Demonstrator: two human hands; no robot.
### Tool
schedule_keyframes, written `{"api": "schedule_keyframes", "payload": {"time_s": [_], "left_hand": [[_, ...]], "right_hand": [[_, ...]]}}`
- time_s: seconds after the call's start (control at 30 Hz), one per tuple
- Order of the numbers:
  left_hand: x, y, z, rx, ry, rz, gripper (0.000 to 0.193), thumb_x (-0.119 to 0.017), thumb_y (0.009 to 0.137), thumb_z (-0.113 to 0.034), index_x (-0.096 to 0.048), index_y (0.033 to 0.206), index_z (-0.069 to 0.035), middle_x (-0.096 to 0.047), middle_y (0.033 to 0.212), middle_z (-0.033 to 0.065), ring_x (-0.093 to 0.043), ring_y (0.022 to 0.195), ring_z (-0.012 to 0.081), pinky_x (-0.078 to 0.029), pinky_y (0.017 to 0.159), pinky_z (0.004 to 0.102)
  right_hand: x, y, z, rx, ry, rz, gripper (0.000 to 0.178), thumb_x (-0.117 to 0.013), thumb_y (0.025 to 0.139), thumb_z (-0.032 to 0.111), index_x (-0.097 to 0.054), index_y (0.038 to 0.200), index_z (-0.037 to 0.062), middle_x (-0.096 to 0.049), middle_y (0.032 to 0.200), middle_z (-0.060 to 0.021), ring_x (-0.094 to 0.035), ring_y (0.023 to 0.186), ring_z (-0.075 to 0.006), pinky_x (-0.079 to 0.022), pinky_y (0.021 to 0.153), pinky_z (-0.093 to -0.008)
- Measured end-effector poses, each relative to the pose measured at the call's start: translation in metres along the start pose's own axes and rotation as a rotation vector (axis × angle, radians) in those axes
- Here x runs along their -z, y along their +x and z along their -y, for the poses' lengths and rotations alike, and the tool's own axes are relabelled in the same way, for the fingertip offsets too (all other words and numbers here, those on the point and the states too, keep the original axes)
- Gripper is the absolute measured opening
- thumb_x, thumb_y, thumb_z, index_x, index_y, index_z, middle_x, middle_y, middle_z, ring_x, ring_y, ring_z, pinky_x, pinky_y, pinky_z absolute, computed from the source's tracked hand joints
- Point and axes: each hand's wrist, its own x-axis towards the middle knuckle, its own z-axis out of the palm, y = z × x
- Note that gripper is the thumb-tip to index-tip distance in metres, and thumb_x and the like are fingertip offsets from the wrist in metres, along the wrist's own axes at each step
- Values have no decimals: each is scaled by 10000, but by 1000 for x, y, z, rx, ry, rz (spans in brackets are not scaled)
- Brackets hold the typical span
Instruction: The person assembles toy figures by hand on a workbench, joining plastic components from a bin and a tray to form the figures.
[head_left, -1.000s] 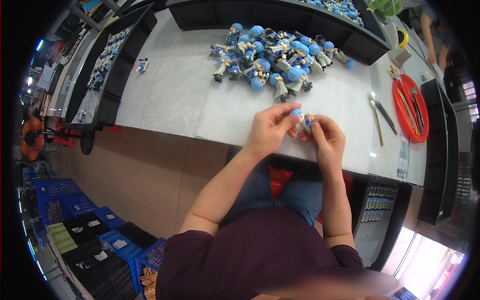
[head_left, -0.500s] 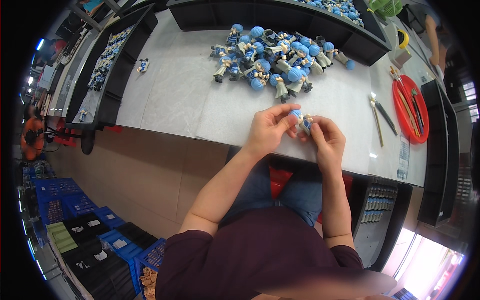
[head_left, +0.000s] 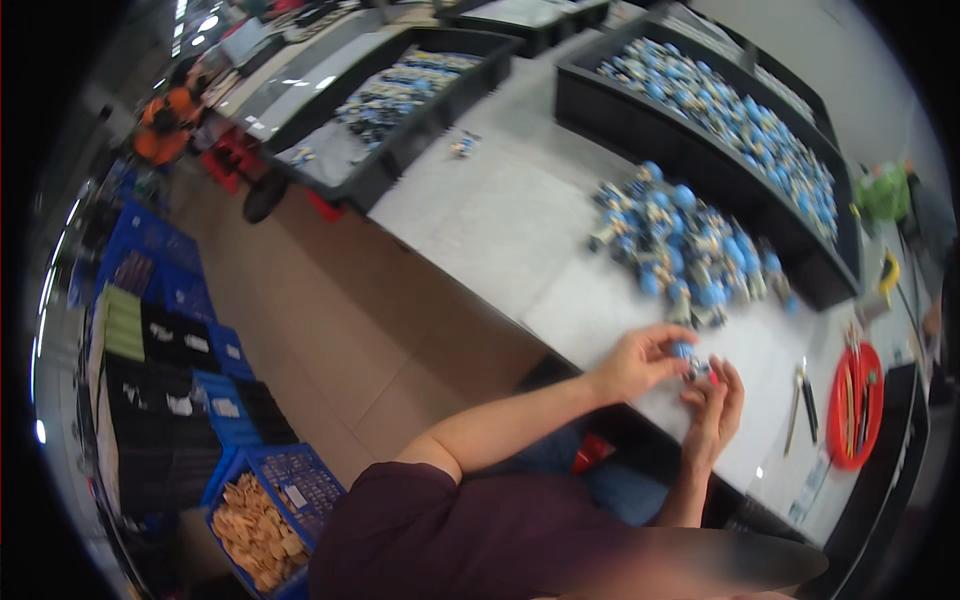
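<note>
Over the near edge of the white worktable, both hands meet at a small blue-haired figurine. My left hand pinches it from the left, near its head. Around the figurine's body close the fingers of my right hand, and a small pinkish-red spot shows at its fingertips. The fingers and blur partly hide the figurine. Just beyond my hands lies a loose pile of similar figurines. One single figurine lies apart at the far left of the table.
A large black bin of figurines stands behind the pile. Another black tray holds more at the left. At right are a red oval dish with brushes and two thin tools. Blue crates stand on the floor.
The view has swung left, so the table and my hands appear further right and lower. Both hands stay together on the figurine.
</note>
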Motion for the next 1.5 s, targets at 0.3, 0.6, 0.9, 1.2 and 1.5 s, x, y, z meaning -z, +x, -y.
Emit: {"api": "schedule_keyframes", "payload": {"time_s": [0.3,0.6,0.9,1.2,1.5], "left_hand": [[61,-8,-115,-156,-186,-161,261,-470,878,-164,-442,1106,-41,-562,908,55,-568,854,157,-468,773,294],[203,8,-308,-413,270,-783,492,-546,813,-66,-334,1256,-48,-544,934,105,-584,785,204,-531,600,334],[425,47,-396,-76,1483,-1408,291,-669,649,-93,-625,935,-69,-619,923,110,-583,893,228,-471,752,325],[467,59,-376,226,1756,-1299,228,-609,708,-117,-637,933,-137,-588,1012,136,-552,975,272,-442,836,349],[426,64,-396,-14,1760,-1200,300,-537,699,-97,-625,985,-108,-594,1020,121,-556,979,249,-430,848,330]], "right_hand": [[-6,-3,6,-49,-65,9,351,-401,904,170,-363,1205,-7,-484,1099,-174,-556,810,-173,-449,624,-222],[5,2,-13,-78,-113,-12,338,-448,891,156,-383,1196,25,-507,1052,-130,-532,755,-120,-427,579,-180],[2,4,-18,-58,-203,-45,318,-438,892,125,-386,1186,15,-508,1016,-133,-527,733,-120,-422,542,-177],[-20,-2,1,-12,-317,-53,285,-450,881,105,-423,1143,-2,-525,978,-125,-520,717,-120,-412,531,-182],[-18,-2,1,-30,-250,-102,268,-457,860,74,-435,1106,-30,-528,941,-131,-529,724,-143,-417,529,-197]]}}
